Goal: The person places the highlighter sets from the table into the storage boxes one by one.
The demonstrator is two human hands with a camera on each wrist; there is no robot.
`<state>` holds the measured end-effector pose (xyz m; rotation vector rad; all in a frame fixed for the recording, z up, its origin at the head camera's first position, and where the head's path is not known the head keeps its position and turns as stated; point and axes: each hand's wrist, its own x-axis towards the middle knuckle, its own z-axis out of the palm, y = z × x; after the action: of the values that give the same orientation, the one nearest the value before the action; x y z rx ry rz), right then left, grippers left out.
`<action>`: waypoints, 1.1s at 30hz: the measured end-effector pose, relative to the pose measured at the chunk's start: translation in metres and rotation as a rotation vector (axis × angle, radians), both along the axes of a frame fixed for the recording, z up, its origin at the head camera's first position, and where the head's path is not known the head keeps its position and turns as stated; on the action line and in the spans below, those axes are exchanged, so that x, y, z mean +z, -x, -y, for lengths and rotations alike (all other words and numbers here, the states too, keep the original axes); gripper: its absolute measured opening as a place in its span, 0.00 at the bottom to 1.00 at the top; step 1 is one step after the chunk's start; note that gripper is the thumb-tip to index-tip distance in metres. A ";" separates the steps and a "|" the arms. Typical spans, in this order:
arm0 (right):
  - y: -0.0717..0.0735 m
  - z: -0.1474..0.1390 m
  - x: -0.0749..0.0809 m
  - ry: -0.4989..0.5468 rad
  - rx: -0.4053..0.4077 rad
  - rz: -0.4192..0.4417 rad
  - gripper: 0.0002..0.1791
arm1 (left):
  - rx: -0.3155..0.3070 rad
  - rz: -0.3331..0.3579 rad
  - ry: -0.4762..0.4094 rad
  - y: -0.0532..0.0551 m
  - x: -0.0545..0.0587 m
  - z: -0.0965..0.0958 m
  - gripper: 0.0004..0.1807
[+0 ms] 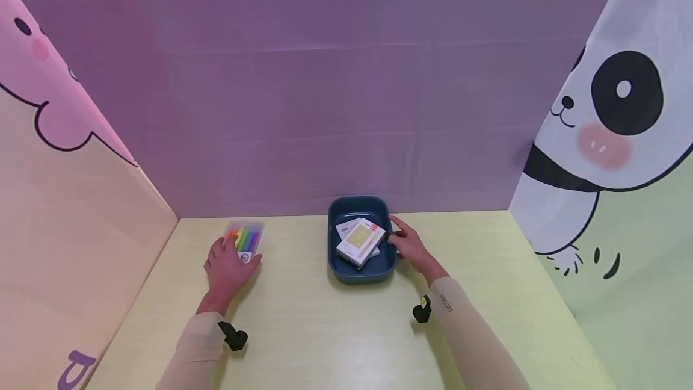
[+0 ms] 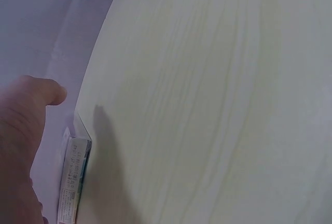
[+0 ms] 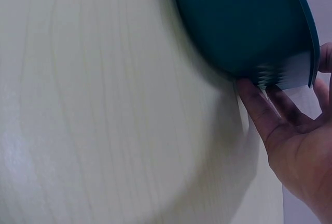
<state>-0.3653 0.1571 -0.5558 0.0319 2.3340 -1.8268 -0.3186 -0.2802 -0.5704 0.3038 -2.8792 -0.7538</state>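
A clear-fronted pack of coloured markers (image 1: 247,241) lies at the back left of the table. My left hand (image 1: 230,266) is over its near left part, fingers spread across it and covering some of it. In the left wrist view, the thumb (image 2: 44,90) is apart from the pack's printed side (image 2: 73,180). At the back middle stands a dark blue bin (image 1: 361,278), holding a white box with a yellowish panel (image 1: 360,241) on top of another white item (image 1: 346,227). My right hand (image 1: 412,248) touches the bin's right wall with extended fingers (image 3: 259,107).
The pale wooden table (image 1: 325,336) meets a purple backdrop (image 1: 303,107) just behind the bin and pack. Printed side panels flank it, one with a pink figure (image 1: 65,95), one with a panda (image 1: 601,155). Black wrist cameras (image 1: 234,337) sit on both sleeves.
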 end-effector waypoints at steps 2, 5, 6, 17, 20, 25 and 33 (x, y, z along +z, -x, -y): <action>0.000 0.001 0.001 -0.003 -0.004 0.005 0.35 | 0.005 0.005 0.000 0.001 -0.002 0.002 0.48; 0.000 0.001 0.001 -0.008 -0.004 0.014 0.35 | 0.021 0.013 0.006 0.003 -0.005 0.004 0.50; -0.001 0.001 0.001 -0.008 -0.003 0.015 0.35 | 0.030 0.017 0.006 0.003 -0.005 0.005 0.51; 0.000 0.001 0.002 0.002 0.000 -0.001 0.36 | 0.080 0.091 -0.007 0.003 -0.010 0.008 0.54; 0.000 0.001 0.002 0.002 -0.001 0.001 0.36 | 0.098 0.096 0.000 0.003 -0.015 0.010 0.55; 0.000 0.001 0.003 -0.005 -0.003 0.007 0.36 | 0.109 0.077 -0.009 0.002 -0.020 0.012 0.55; 0.000 0.001 0.003 -0.005 -0.007 0.013 0.35 | 0.102 0.099 -0.022 0.003 -0.022 0.014 0.58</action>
<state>-0.3649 0.1560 -0.5531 0.0527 2.3329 -1.8191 -0.3213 -0.2942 -0.5921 0.4996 -2.9218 -0.7738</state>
